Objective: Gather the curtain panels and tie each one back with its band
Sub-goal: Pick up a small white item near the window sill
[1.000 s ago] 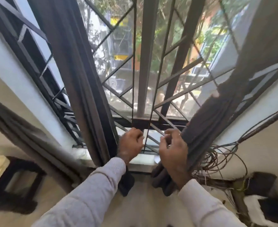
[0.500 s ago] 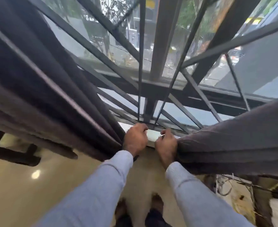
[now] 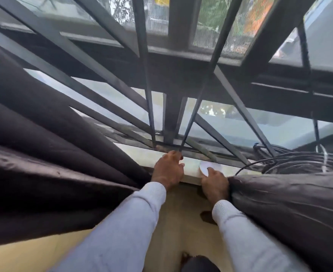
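Two dark brown curtain panels hang on either side of a barred window. The left curtain panel (image 3: 44,158) bulges in thick folds past my left sleeve. The right curtain panel (image 3: 291,205) lies bunched against the back of my right hand. My left hand (image 3: 168,170) sits on the window sill (image 3: 150,156) with its fingers curled at the foot of a thin grille bar (image 3: 191,122); what it holds is hidden. My right hand (image 3: 214,182) rests on the sill edge, one fingertip on a white round object (image 3: 203,165). No tie band shows.
The metal window grille (image 3: 240,107) stands close behind the sill. A tangle of black cables (image 3: 299,161) lies on the sill at the right. Below are a beige wall (image 3: 181,222) and my dark foot (image 3: 199,264).
The view has dropped and closed in on the sill. Both hands have come down from the curtain edges to the sill. My right hand has let go of the right panel.
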